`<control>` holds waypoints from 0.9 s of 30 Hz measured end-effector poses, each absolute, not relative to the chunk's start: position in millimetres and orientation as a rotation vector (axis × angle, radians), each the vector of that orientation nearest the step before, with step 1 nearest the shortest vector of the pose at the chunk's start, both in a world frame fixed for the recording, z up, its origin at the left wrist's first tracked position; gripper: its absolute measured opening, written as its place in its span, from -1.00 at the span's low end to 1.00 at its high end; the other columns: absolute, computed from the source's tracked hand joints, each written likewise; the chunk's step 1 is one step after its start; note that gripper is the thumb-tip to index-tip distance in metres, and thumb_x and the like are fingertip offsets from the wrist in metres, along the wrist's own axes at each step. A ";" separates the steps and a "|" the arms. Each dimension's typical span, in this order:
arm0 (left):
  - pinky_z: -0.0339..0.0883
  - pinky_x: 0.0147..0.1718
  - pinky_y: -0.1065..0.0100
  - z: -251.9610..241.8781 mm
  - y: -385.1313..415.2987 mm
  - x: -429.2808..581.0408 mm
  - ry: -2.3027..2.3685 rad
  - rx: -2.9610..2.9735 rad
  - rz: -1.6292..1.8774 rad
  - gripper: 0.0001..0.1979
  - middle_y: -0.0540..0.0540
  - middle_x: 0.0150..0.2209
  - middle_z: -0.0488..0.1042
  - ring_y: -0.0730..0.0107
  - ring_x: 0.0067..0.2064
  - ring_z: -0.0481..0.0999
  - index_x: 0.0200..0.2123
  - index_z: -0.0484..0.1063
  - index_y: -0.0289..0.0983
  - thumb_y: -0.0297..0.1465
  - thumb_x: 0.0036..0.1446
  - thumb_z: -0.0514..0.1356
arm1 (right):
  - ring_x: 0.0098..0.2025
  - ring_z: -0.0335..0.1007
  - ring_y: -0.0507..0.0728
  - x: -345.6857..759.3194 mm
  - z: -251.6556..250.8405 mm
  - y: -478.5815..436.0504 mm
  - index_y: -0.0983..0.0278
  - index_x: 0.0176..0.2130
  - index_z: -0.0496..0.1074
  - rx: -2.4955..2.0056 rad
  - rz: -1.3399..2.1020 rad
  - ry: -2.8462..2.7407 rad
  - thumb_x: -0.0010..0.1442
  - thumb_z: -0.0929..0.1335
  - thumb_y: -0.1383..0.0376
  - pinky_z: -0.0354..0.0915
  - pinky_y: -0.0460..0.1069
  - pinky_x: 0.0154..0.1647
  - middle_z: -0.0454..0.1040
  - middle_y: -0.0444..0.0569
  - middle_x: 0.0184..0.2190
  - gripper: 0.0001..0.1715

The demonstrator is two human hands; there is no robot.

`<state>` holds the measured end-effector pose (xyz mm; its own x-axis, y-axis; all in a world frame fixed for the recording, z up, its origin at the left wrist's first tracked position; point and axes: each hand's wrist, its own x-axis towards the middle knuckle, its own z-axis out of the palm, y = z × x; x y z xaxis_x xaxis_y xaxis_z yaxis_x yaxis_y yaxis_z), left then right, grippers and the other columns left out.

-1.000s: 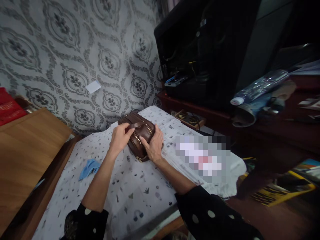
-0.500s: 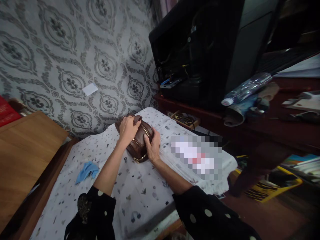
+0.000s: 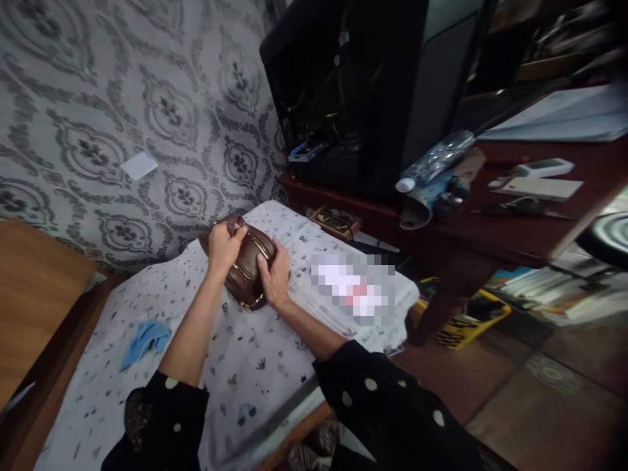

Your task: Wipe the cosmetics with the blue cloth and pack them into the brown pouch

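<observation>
A brown leather bag (image 3: 250, 258) with gold zips rests on the white patterned cloth (image 3: 245, 366) near the wall. My left hand (image 3: 224, 247) is closed round the handle strap at its top left. Against the bag's right side lies my right hand (image 3: 275, 273), thumb over the top edge near the zip and fingers round the outer side. The underside of the bag is hidden. To the left a crumpled blue cloth (image 3: 144, 341) lies flat, and a pixelated, blurred-out item (image 3: 353, 288) is on the right part of the cloth.
Behind, a dark desk (image 3: 515, 229) carries a large black screen (image 3: 338, 98), a plastic bottle (image 3: 436, 160) and small devices. A small wooden tray (image 3: 338, 222) sits beside the cloth. A yellow crate (image 3: 471, 327) stands on the floor. A wooden panel (image 3: 39, 294) is at left.
The camera view has turned right, so the whole scene sits farther left, with more desk and floor showing. My left hand has closed more around the bag's handle; my right hand keeps its place.
</observation>
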<state>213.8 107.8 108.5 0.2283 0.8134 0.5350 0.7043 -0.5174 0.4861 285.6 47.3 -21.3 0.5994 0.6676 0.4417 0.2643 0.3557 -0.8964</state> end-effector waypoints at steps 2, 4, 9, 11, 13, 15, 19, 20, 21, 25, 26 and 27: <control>0.23 -0.38 0.32 107.3 108.5 213.3 1.439 2.330 1.172 -0.77 -0.01 -0.57 0.40 0.31 -0.47 0.40 -0.59 0.40 -0.23 -0.27 0.03 0.21 | 0.26 0.20 0.25 285.7 -19.4 45.4 0.32 0.28 0.13 -1.239 0.323 -0.948 0.36 0.17 0.00 0.13 0.24 0.30 0.30 0.20 0.21 -0.33; 0.22 -0.39 0.33 106.2 108.7 212.7 1.430 2.303 1.179 -0.78 0.01 -0.59 0.39 0.33 -0.48 0.38 -0.59 0.41 -0.24 -0.27 0.02 0.22 | 0.27 0.19 0.24 286.1 -17.6 43.8 0.32 0.29 0.13 -1.249 0.331 -0.956 0.36 0.17 0.00 0.12 0.22 0.31 0.30 0.19 0.21 -0.33; 0.20 -0.39 0.36 103.5 108.8 211.9 1.387 2.191 1.233 -0.81 0.02 -0.57 0.41 0.36 -0.46 0.38 -0.56 0.43 -0.24 -0.27 -0.01 0.24 | 0.28 0.19 0.24 287.5 -13.7 40.8 0.33 0.29 0.14 -1.258 0.351 -0.948 0.34 0.18 0.01 0.11 0.22 0.32 0.31 0.20 0.22 -0.32; 0.20 -0.38 0.37 102.4 109.0 212.0 1.357 2.149 1.260 -0.82 0.02 -0.56 0.41 0.37 -0.45 0.37 -0.56 0.43 -0.24 -0.28 -0.02 0.25 | 0.29 0.18 0.24 287.9 -12.5 40.1 0.34 0.29 0.14 -1.259 0.358 -0.948 0.34 0.19 0.00 0.10 0.22 0.33 0.30 0.21 0.23 -0.31; 0.19 -0.39 0.37 101.6 109.0 212.1 1.336 2.106 1.279 -0.83 0.03 -0.58 0.40 0.38 -0.46 0.36 -0.58 0.42 -0.24 -0.30 -0.04 0.25 | 0.29 0.18 0.24 288.0 -11.8 39.9 0.34 0.29 0.13 -1.263 0.364 -0.952 0.34 0.19 0.00 0.10 0.21 0.33 0.29 0.21 0.23 -0.31; 0.19 -0.41 0.38 101.0 108.7 212.2 1.319 2.059 1.304 -0.83 0.05 -0.60 0.37 0.40 -0.48 0.34 -0.60 0.42 -0.24 -0.31 -0.05 0.26 | 0.29 0.19 0.24 287.8 -12.2 40.2 0.33 0.29 0.13 -1.264 0.360 -0.950 0.35 0.18 0.00 0.10 0.22 0.32 0.30 0.20 0.23 -0.31; 0.14 -0.45 0.38 100.0 106.2 212.7 1.277 1.975 1.311 -0.81 0.06 -0.63 0.33 0.43 -0.51 0.29 -0.63 0.42 -0.25 -0.31 -0.07 0.26 | 0.28 0.19 0.26 287.6 -15.8 43.0 0.33 0.29 0.14 -1.231 0.353 -0.934 0.35 0.18 -0.03 0.08 0.25 0.33 0.30 0.21 0.22 -0.30; 0.13 -0.46 0.39 99.7 105.5 213.1 1.262 1.954 1.309 -0.80 0.06 -0.63 0.33 0.44 -0.51 0.28 -0.63 0.41 -0.25 -0.30 -0.07 0.26 | 0.28 0.18 0.26 287.6 -17.0 44.1 0.33 0.29 0.14 -1.219 0.357 -0.933 0.34 0.17 -0.04 0.08 0.26 0.33 0.30 0.22 0.22 -0.29; 0.14 -0.45 0.39 99.3 104.9 213.6 1.245 1.933 1.310 -0.80 0.06 -0.63 0.33 0.44 -0.51 0.28 -0.63 0.42 -0.25 -0.30 -0.07 0.26 | 0.28 0.18 0.26 287.7 -18.2 45.2 0.33 0.29 0.14 -1.209 0.359 -0.931 0.34 0.18 -0.05 0.08 0.26 0.33 0.29 0.22 0.22 -0.28; 0.14 -0.44 0.39 97.2 104.0 215.3 1.201 1.854 1.337 -0.82 0.07 -0.62 0.34 0.45 -0.50 0.28 -0.61 0.43 -0.27 -0.29 -0.10 0.27 | 0.27 0.19 0.28 287.8 -22.2 48.9 0.34 0.27 0.16 -1.186 0.328 -0.916 0.34 0.18 -0.06 0.10 0.29 0.31 0.31 0.23 0.19 -0.28; 0.13 -0.45 0.40 96.6 104.2 215.4 1.198 1.846 1.342 -0.82 0.07 -0.62 0.33 0.46 -0.51 0.27 -0.61 0.42 -0.27 -0.29 -0.11 0.27 | 0.26 0.20 0.28 287.8 -22.8 49.4 0.34 0.27 0.16 -1.183 0.318 -0.917 0.34 0.18 -0.05 0.10 0.29 0.30 0.32 0.23 0.18 -0.29; 0.12 -0.46 0.40 96.0 104.4 215.2 1.198 1.845 1.347 -0.81 0.07 -0.62 0.32 0.46 -0.51 0.26 -0.61 0.42 -0.27 -0.28 -0.11 0.27 | 0.26 0.20 0.28 287.8 -23.4 49.7 0.33 0.27 0.16 -1.182 0.309 -0.918 0.34 0.17 -0.05 0.10 0.29 0.30 0.32 0.22 0.18 -0.30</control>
<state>215.2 104.4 96.0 0.0987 0.8916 0.4419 0.3350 -0.4479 0.8289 287.8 49.7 -23.4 0.6152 0.6466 0.4511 0.2431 0.3886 -0.8887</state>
